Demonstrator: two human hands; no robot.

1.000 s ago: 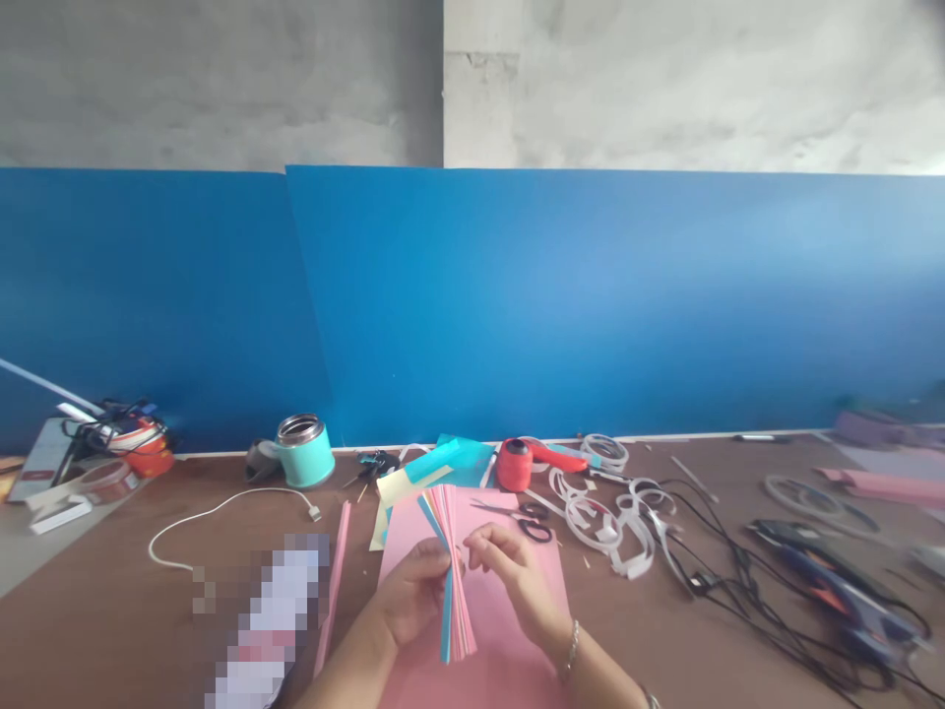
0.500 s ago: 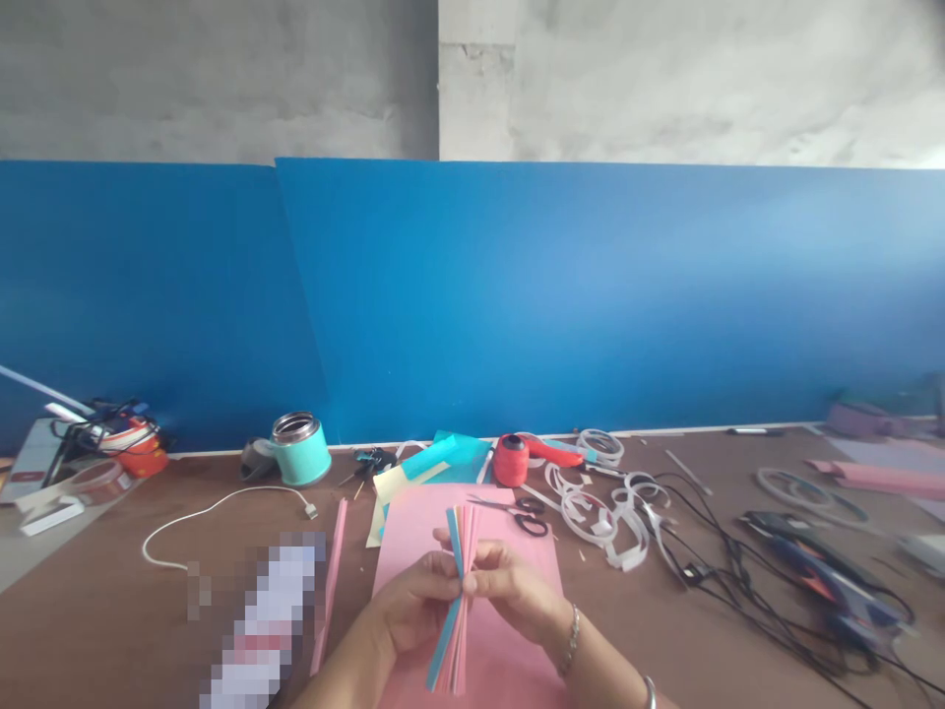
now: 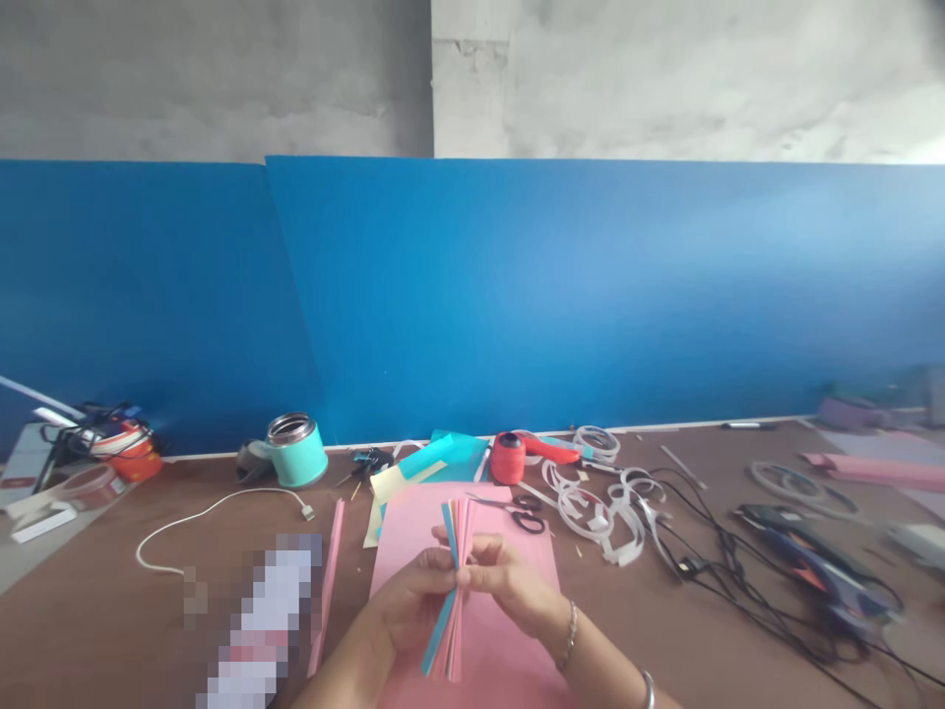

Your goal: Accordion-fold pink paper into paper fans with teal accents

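Fanned paper bundle (image 3: 451, 630): apparently light, springy, easily creased, best gripped mid-length, where left hand (image 3: 413, 596) and right hand (image 3: 509, 583) fingers pinch it.

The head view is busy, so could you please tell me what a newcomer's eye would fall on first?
Probably the broad blue panel spanning the picture behind the table. Next, low in the middle, the left hand and right hand pinch a bundle of pink and blue strips, fanned at both ends, above a pink sheet. The turquoise cup stands out toward the back left.
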